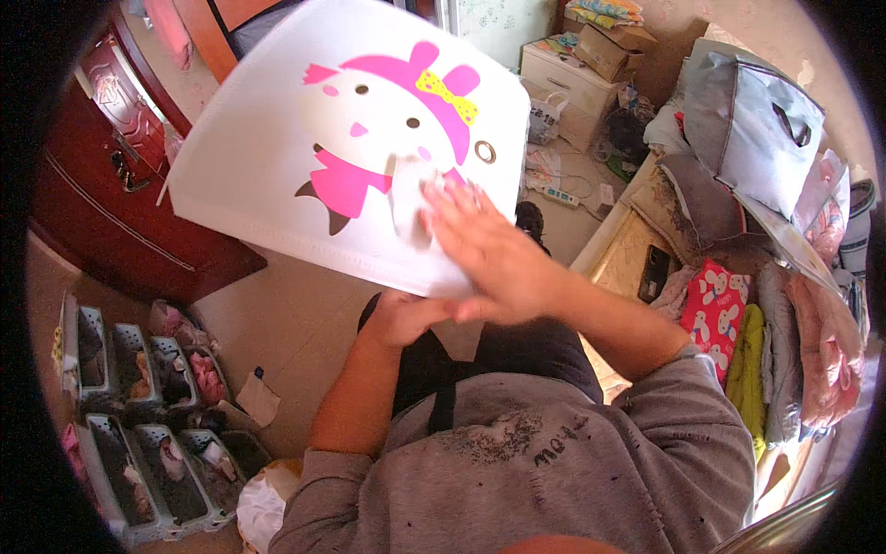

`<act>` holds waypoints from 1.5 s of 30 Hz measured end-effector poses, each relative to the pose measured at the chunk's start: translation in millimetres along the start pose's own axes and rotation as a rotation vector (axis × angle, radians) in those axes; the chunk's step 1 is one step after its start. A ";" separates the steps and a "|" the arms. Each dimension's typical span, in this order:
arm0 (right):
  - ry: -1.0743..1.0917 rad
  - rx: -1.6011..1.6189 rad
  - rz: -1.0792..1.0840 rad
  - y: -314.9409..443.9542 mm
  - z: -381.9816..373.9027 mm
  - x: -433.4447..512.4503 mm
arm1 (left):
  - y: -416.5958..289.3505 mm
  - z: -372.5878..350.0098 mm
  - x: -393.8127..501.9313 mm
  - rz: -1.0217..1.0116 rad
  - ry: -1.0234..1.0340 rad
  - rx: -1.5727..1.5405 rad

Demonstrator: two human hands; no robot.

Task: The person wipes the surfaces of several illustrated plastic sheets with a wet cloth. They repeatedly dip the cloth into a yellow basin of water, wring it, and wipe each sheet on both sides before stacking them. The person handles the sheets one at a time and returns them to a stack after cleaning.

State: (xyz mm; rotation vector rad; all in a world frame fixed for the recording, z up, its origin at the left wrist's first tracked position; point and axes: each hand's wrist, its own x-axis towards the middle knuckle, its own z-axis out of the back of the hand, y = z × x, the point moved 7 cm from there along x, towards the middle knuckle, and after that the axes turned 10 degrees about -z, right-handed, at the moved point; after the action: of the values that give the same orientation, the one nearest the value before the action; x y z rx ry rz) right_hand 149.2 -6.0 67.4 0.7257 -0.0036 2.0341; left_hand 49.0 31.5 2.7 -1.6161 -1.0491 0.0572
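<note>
A stiff white panel [242, 166], perhaps the side of a storage box, is tilted up before me. On it is a cartoon figure in pink with a yellow bow, and a metal eyelet [485, 152] sits toward its right edge. My left hand [405, 318] grips the panel's lower edge from below. With its fingers stretched out, my right hand [484, 253] presses a white cloth or tissue [410, 201] flat against the panel, beside the figure's pink clothing. The right hand is slightly blurred. Its base is close to the left thumb.
Pale plastic baskets [149, 478] with clothing stand on the floor at lower left, near a dark red door [104, 215]. Along the right, a bed or bench [623, 256] bears folded textiles and a grey storage bag [754, 124]. A power strip [559, 197] lies before a white cabinet [554, 76].
</note>
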 end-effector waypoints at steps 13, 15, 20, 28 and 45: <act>0.232 0.218 0.229 59.6 -33.8 -28.2 | 0.6 -5.0 -19.9 -0.131 0.034 -1.026; 0.203 0.154 0.246 63.3 -36.9 -31.3 | -2.1 -7.7 -21.6 -0.026 0.057 -1.278; 0.272 0.013 0.322 58.9 -35.6 -46.6 | 10.9 16.6 -18.9 0.069 -0.273 -0.824; 0.095 -0.286 -0.226 -46.2 21.9 -43.8 | 7.5 28.9 -24.8 0.107 -0.250 -0.485; 0.213 0.092 0.119 32.8 -37.7 3.1 | 26.3 24.0 -45.3 0.107 0.265 0.000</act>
State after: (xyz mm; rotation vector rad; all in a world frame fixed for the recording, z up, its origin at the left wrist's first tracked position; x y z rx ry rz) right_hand 103.8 -11.1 47.0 0.5739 0.1744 2.2289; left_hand 24.2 22.0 -48.5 -1.6284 -0.7593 -0.0831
